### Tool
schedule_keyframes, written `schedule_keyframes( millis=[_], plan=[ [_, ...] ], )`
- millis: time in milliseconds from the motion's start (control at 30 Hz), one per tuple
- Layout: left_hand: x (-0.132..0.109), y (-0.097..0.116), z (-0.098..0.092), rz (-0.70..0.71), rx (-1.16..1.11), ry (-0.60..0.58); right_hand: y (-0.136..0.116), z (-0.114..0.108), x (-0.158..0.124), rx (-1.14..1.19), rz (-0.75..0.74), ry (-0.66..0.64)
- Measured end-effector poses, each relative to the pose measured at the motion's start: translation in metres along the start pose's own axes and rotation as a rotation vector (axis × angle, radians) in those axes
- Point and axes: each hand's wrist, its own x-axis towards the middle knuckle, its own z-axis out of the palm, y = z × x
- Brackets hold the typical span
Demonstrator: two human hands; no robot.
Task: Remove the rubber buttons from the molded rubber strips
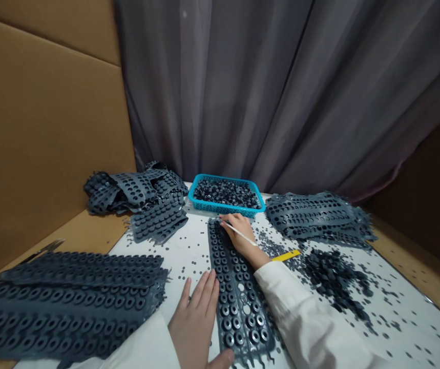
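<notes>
A long dark rubber sheet (238,292) with rows of round ring-shaped parts lies lengthwise in front of me on the white tabletop. My left hand (198,318) rests flat, fingers stretched out, along the sheet's left edge near its close end. At the far end, my right hand (241,230) is closed around a thin white stick-like tool (243,234), its fingertips low over the sheet. What lies under those fingertips is hidden. Just beyond them stands a blue plastic basket (258,204) holding many small dark rubber pieces (225,192).
Ringed rubber sheets (69,302) are stacked at left. Behind them lie crumpled punched sheets (135,189). More perforated sheets (315,215) sit at back right, near a pile of dark pieces (335,279) and a yellow strip (287,255). Cardboard (46,128) walls the left; a grey curtain (235,92) hangs behind.
</notes>
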Motion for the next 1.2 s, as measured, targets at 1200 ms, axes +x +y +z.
schedule_keyframes(
  millis=[1200],
  plan=[
    [0.008,-0.002,0.013,-0.051,0.071,0.007,0.006,0.006,0.007,0.346,-0.027,-0.008]
  ],
)
